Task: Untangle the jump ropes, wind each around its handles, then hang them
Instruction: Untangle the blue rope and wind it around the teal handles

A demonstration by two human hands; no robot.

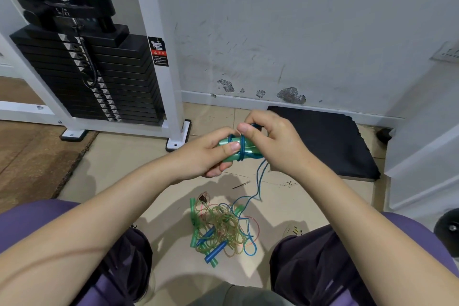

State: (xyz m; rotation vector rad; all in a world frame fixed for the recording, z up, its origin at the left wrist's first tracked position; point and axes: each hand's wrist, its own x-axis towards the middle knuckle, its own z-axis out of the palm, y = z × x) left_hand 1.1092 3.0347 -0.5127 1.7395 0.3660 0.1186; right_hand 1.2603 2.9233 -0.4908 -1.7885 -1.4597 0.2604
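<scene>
Tangled ropes (221,228), six o'clock: light, springy. I am seeing left hand (211,154) gripping slick green handles (236,148); right hand (270,136) pinching limp blue cord (260,176).

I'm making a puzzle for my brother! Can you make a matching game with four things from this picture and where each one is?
Things:
1. green handles
2. tangled ropes
3. black mat
4. weight stack

Places:
A. flat on the floor against the wall, at right
B. in a pile on the floor between the knees
C. inside the white machine frame, at left
D. held in both hands, blue cord wrapped round them

Pairs: 1-D, 2-B, 3-A, 4-C
</scene>
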